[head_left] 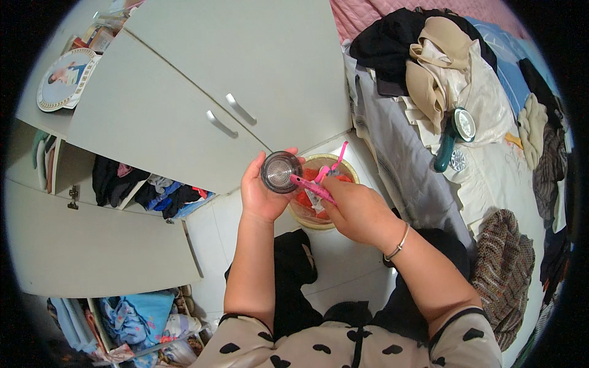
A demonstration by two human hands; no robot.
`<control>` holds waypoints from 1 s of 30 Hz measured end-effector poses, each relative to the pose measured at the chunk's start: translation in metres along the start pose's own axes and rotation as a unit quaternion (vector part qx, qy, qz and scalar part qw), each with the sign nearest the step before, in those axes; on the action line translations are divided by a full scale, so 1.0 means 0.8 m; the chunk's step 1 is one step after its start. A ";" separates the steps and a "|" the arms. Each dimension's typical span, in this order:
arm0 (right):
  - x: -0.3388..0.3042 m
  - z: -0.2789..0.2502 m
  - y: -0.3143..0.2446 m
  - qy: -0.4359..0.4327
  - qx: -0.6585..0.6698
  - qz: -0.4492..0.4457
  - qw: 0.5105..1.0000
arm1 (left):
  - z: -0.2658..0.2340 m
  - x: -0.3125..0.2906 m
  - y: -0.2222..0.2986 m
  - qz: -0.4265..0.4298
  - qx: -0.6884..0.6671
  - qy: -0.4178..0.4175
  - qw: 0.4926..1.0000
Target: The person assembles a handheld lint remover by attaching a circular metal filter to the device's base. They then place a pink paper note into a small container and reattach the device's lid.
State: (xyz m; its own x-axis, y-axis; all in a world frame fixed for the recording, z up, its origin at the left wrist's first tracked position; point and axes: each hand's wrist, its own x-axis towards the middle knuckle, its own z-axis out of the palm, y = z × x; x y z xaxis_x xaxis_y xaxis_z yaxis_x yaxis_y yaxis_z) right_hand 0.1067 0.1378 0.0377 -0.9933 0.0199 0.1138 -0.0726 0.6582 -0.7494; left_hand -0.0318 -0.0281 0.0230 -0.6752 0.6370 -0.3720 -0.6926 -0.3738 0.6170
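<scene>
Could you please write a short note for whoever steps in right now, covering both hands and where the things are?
Left hand: holds a small round metal strainer by its rim, mesh facing the camera.
Right hand: grips a pink brush, its end against the strainer's rim.
Both are held over a yellowish basin on the white floor, with red and orange things inside; I cannot tell what they are.
Done: strainer and brush are in hand and touching.
Left: whether the mesh is clean cannot be seen.
Nearby: grey cabinet to the left, bed piled with clothes to the right.
</scene>
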 end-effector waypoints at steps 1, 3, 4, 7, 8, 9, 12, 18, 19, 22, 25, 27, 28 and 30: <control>-0.001 0.002 0.002 0.008 -0.013 -0.011 1.000 | 0.000 0.001 -0.001 -0.009 -0.006 -0.004 1.000; -0.001 0.001 0.002 -0.033 -0.048 0.007 0.998 | -0.001 0.005 -0.002 -0.025 -0.020 -0.011 0.999; -0.001 0.000 0.002 -0.054 -0.066 0.016 0.996 | -0.002 0.006 -0.004 -0.031 -0.010 -0.019 0.999; -0.001 -0.004 0.001 -0.077 -0.087 0.013 0.993 | -0.002 0.007 -0.007 -0.044 0.013 -0.024 0.999; -0.001 -0.006 0.001 -0.084 -0.093 0.006 0.992 | 0.001 0.006 -0.009 -0.046 0.017 -0.015 0.999; -0.001 -0.010 0.001 -0.091 -0.100 0.000 0.991 | 0.003 0.006 -0.010 -0.049 0.021 -0.007 0.999; -0.001 -0.022 0.000 -0.109 -0.117 -0.007 0.987 | 0.004 0.007 -0.012 -0.065 0.043 -0.013 0.997; -0.003 -0.023 0.005 -0.098 -0.120 -0.020 0.988 | 0.007 0.008 -0.013 -0.058 0.056 -0.017 0.997; -0.003 -0.021 0.005 -0.096 -0.118 -0.021 0.988 | 0.005 0.009 -0.015 -0.063 0.049 -0.021 0.997; -0.002 -0.021 0.000 -0.126 -0.122 -0.006 0.985 | 0.010 0.010 -0.021 -0.077 0.031 -0.024 0.996; -0.001 -0.007 0.004 -0.137 -0.089 0.005 0.987 | 0.025 0.006 -0.029 -0.086 0.027 0.001 0.996; -0.003 0.006 0.001 -0.106 -0.046 0.013 0.993 | 0.028 0.004 -0.031 -0.075 0.024 0.042 0.996; -0.004 0.012 0.001 -0.090 -0.024 0.016 0.996 | 0.027 0.005 -0.032 -0.072 0.017 0.035 0.997; -0.002 0.027 0.008 -0.043 0.044 -0.007 0.998 | 0.021 0.008 -0.035 -0.066 0.002 0.021 0.998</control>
State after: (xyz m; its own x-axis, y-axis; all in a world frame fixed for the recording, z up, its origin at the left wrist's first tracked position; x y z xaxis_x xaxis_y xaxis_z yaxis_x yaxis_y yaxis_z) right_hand 0.1060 0.1252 0.0186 -0.9960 -0.0559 0.0703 -0.0897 0.5889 -0.8032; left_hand -0.0119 -0.0022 0.0151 -0.5886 0.6517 -0.4783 -0.7749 -0.2865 0.5634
